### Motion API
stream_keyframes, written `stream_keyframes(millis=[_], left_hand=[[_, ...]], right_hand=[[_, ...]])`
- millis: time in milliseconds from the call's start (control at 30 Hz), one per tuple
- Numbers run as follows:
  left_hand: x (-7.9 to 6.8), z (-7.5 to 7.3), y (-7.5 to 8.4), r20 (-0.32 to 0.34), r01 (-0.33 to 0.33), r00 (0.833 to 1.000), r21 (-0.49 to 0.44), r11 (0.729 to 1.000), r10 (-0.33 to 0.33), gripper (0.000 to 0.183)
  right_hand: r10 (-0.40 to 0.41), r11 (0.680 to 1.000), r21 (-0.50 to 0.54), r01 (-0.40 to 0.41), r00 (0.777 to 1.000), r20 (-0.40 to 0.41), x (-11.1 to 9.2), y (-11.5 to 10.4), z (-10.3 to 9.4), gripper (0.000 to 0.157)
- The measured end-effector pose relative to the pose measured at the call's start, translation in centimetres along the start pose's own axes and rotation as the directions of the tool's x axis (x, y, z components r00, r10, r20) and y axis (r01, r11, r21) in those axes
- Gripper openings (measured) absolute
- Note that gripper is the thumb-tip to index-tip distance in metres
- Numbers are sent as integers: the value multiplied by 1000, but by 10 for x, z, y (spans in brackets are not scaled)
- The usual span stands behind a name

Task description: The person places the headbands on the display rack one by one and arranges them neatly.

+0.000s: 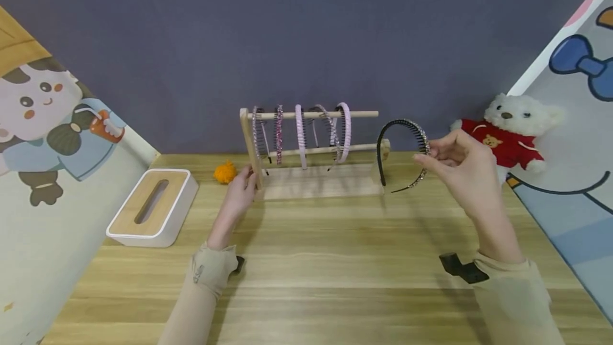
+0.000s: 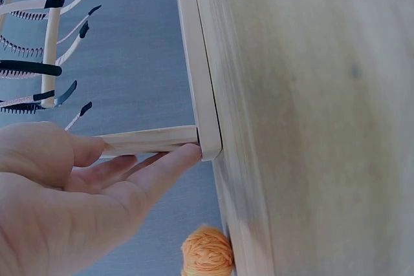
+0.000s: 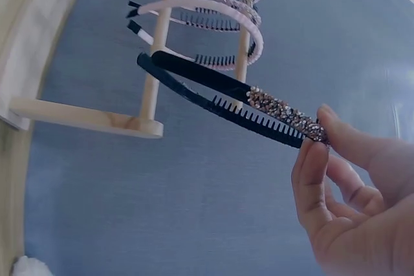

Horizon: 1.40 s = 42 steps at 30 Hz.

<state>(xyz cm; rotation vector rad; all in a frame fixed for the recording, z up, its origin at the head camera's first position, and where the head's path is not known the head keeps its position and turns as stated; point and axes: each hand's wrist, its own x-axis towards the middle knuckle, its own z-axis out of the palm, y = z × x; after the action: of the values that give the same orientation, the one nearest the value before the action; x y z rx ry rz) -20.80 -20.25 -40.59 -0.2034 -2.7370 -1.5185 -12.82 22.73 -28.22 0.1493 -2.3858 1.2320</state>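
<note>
A wooden headband stand [image 1: 320, 181] with two horizontal rods carries several headbands, among them a pale pink one [image 1: 345, 133] and a sparkly pink one [image 1: 279, 134]. At its left end my left hand [image 1: 241, 191] grips the upright post [image 2: 152, 140], thumb on one side and fingers on the other. Between thumb and fingertips, my right hand [image 1: 466, 172] pinches a black toothed headband [image 1: 381, 158] by its glittery, stone-covered part [image 3: 284, 113]. This headband is in the air just beyond the stand's right end; in the right wrist view its black tips overlap the lower rod [image 3: 149, 92].
Left of the stand is a small orange yarn ball [image 1: 225, 172]. A white tissue box [image 1: 179, 212] with a wooden lid stands further left on the table [image 1: 325, 281]. A white teddy bear [image 1: 514, 132] in a red top sits at the right by the wall.
</note>
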Motion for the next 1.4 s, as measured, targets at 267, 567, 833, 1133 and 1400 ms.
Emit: stream_keyframes(millis=[267,567,833,1133,1400], left_hand=[[-2,0,-1,2,1,1000,-16,1000,-1,49],[0,-1,0,-7,-2,1000,2,1000,2,48],[-1,-1,1,-18,3,1000,2,1000,-3,47],[-1,1,2,-19,-4,1000,-1,1000,4,46],[-1,0,3,-9,9,1000,8,1000,-9,47]], right_hand=[[-36,999,13,37,998,-56,21,-8,-2,28],[-45,998,36,48,995,-91,41,-17,6,27],[-108,993,45,113,989,-96,55,-24,22,27],[-173,984,27,176,981,-89,70,-30,48,33],[-250,968,-23,249,966,-65,76,-26,70,31]])
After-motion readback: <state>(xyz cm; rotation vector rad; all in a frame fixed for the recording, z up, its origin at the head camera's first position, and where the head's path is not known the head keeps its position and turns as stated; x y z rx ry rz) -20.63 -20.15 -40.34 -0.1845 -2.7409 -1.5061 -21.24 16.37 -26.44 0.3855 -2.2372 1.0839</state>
